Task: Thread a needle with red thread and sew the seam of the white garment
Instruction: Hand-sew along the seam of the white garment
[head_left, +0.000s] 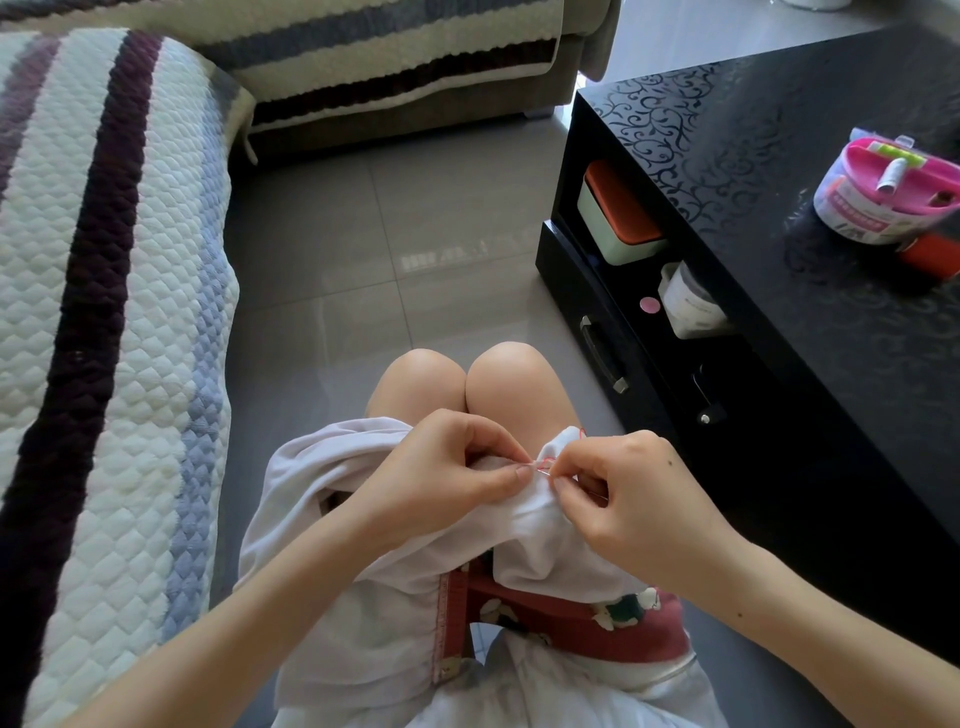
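Seam work sits on the lap: the white garment (358, 561) is bunched over the knees, with its stitched edge raised between both hands. I read the left hand (441, 467) as pinching the fold, thumb and forefinger closed on cloth just left of the stitches. The right hand (639, 499) has its fingers (566, 486) curled and pinching the needle (544, 471), which is only a thin glint at the same edge. The red thread (550, 460) runs along that edge between the two pinches. The seam's long axis lies left to right, so I judge the right hand, at the stitch point, nearer for the next pull. The sewing kit (883, 192) stands on the bench (753, 156), well apart
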